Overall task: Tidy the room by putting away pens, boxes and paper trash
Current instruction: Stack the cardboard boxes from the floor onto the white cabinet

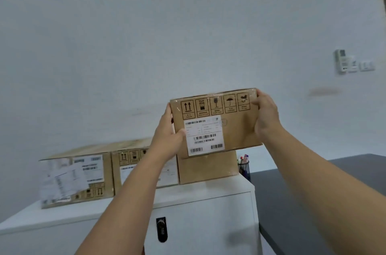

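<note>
I hold a brown cardboard box (238, 127) with a white shipping label and handling symbols, raised above the cabinet. My left hand (167, 133) grips its left edge and my right hand (265, 117) grips its right edge. Its lower edge sits at the top of another cardboard box (208, 168) standing on the white cabinet (200, 202); whether they touch I cannot tell. Two more cardboard boxes stand to the left: one with loose labels (77, 177) and one partly behind my left forearm (133, 163). A mesh pen holder (244, 168) with several pens stands to the right.
The white cabinet has a black lock (161, 228) on its front. A dark grey table (313, 202) adjoins the cabinet on the right. A plain wall rises behind, with switches and a remote holder (353, 63) at the right.
</note>
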Demonstrator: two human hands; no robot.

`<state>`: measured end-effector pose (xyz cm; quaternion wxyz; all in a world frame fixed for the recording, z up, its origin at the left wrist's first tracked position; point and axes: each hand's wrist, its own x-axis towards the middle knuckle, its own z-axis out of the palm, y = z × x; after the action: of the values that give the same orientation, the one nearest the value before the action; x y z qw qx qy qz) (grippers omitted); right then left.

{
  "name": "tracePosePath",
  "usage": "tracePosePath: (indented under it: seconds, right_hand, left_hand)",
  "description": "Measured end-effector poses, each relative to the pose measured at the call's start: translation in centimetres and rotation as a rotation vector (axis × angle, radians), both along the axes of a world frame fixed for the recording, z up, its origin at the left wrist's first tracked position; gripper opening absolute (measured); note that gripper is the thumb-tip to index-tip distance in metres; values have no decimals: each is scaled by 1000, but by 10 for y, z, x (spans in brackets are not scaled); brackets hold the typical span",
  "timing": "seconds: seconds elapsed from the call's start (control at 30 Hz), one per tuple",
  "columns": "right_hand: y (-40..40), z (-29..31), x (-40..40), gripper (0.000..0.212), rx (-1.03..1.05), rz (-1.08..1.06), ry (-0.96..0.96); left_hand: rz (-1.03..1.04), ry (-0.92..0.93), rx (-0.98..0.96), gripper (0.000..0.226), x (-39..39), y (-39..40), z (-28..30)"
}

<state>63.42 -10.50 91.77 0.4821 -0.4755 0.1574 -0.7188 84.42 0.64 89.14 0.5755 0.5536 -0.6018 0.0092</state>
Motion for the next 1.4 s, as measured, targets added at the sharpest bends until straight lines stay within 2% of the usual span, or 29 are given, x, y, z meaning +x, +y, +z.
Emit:
tracePosePath:
  seconds: [0.13,0.2,0.27,0.33,0.37,0.5,0.67,0.87,1.13,1.23,1.3,1.4]
  right_hand:
    - [-38,-12,35,54,-32,130,292]
    - [-52,-23,53,57,-61,77,450]
    - [-64,-44,67,70,-73,25,573]
    - [-76,-69,73,86,-87,-66,646]
    - [-84,-78,74,88,-77,-121,656]
    - [-113,-104,77,77,-71,-293,677]
    - [-151,-110,75,50,-49,-311,661]
    - [-178,-100,81,37,70,-224,567]
    - [-182,-89,81,38,138,-231,639]
    - [-173,-90,73,48,173,-198,701]
    - [-167,-93,59,53,195,-187,730]
    - [-158,-100,22,50,202,-207,857]
  left_hand:
    - [123,107,-59,71,33,-29,-3]
    - [204,168,-80,60,44,-46,-8]
    - [264,222,-26,53,54,-63,-19]
    - [284,291,56,49,60,-80,-39]
    - [289,305,92,46,60,-88,-49]
    - [488,113,175,43,64,-115,-74]
    - [537,76,216,20,70,-138,-67]
    - [649,-33,153,25,84,-148,-71]
    - [753,-57,336,32,91,-153,-56]
    - [758,-57,340,52,75,-151,-56]
    - [713,-63,251,74,55,-147,-58]
    - [539,-95,79,90,12,-139,-61]
